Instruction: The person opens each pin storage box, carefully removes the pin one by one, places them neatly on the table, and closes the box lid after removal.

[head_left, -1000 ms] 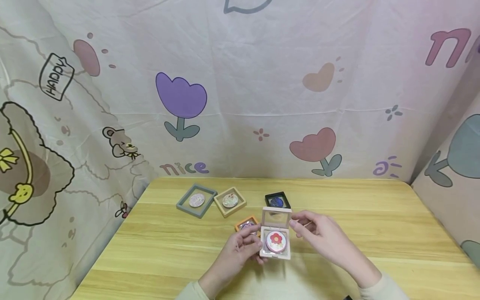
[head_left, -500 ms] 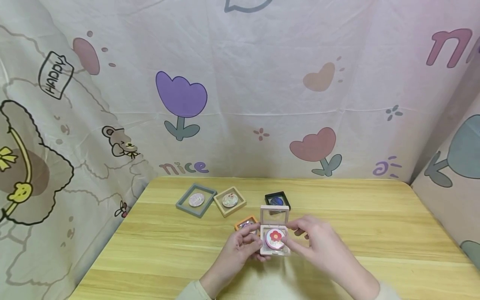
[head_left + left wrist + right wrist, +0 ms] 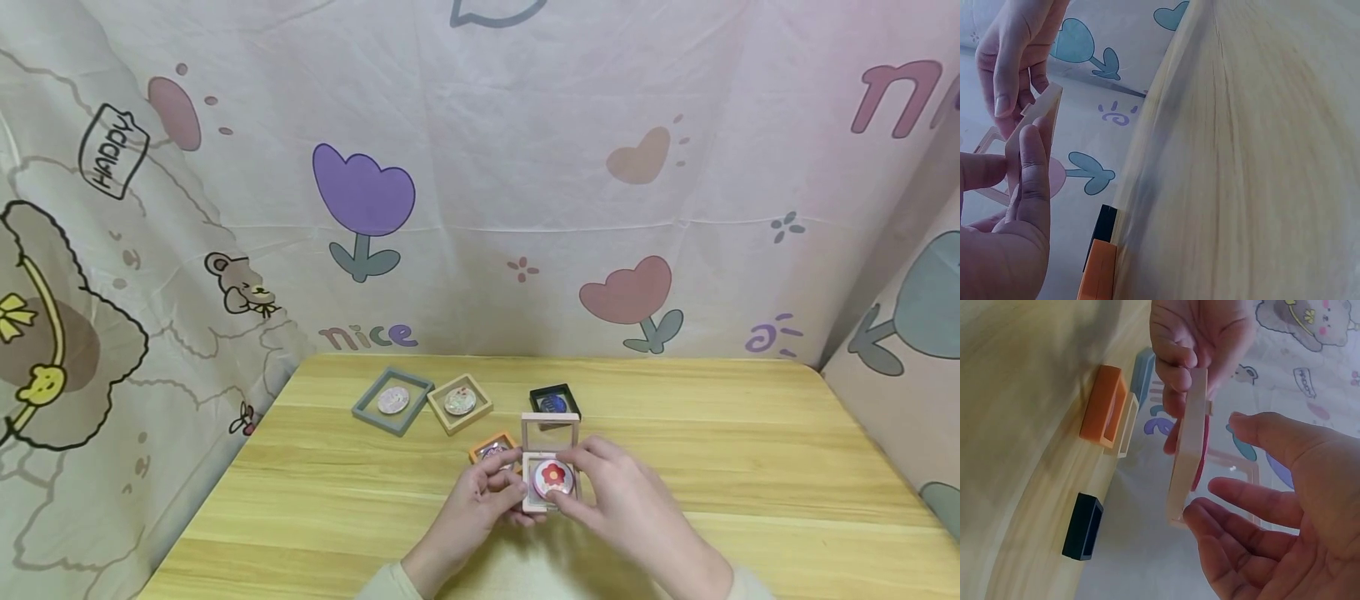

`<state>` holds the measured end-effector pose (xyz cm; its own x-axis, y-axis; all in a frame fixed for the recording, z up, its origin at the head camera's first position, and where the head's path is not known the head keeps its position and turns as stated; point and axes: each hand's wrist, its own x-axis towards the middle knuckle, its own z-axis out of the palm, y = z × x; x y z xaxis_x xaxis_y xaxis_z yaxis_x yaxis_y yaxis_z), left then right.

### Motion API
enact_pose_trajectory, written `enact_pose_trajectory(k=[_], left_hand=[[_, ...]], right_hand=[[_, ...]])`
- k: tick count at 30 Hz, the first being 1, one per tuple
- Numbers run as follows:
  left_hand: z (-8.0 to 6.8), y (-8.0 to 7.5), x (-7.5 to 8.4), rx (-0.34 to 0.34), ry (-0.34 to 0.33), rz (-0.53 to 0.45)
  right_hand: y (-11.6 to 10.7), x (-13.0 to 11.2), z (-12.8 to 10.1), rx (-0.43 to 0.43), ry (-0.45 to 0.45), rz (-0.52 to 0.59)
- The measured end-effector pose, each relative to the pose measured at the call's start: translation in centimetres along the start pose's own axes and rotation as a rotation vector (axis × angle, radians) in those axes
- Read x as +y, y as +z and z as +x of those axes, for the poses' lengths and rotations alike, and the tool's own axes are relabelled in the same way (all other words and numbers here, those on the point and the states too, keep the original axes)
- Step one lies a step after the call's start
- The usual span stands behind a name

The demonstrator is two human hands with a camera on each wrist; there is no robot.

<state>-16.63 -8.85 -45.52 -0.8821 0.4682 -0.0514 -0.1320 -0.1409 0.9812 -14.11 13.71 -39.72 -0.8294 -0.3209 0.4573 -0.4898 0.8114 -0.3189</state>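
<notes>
Holding a small pink box (image 3: pixel 550 467) above the wooden table (image 3: pixel 750 467), both hands meet near the table's front edge. The box is open. Its clear lid (image 3: pixel 551 427) stands up at the 12 o'clock side, and a round badge with a red flower (image 3: pixel 552 477) lies in the bottom half.

The left hand (image 3: pixel 483 492) comes in from 7 o'clock. Its fingers curl around the left side of the box, and the thumb (image 3: pixel 1034 169) lies flat along the edge, as the left wrist view shows. It has a firm hold on the box.

The right hand (image 3: pixel 615 496) comes in from 5 o'clock. Its fingers bend gently, and the tips touch the flower badge and the right side of the box. In the right wrist view the palm is open wide, the fingers (image 3: pixel 1241 494) spread loosely beside the box and do not wrap around it.

Four more boxes lie on the table. An orange box (image 3: pixel 495 448) sits just at 10 o'clock from the pink one. A black box (image 3: pixel 555 400) sits at 12 o'clock behind the lid. A tan box (image 3: pixel 460 402) and a grey box (image 3: pixel 393 401) lie farther off at 10 o'clock, side by side. A cloth with tulips (image 3: pixel 363 200) hangs behind the table.
</notes>
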Motion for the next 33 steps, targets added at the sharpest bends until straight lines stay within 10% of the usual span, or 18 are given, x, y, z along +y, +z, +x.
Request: enact_pose_trajectory(k=[33], left_hand=[[0.00,0.27,-0.03,-0.026,-0.012,-0.032]], right_hand=[[1.06,-0.73,0.30,0.018,-0.075,-0.134]])
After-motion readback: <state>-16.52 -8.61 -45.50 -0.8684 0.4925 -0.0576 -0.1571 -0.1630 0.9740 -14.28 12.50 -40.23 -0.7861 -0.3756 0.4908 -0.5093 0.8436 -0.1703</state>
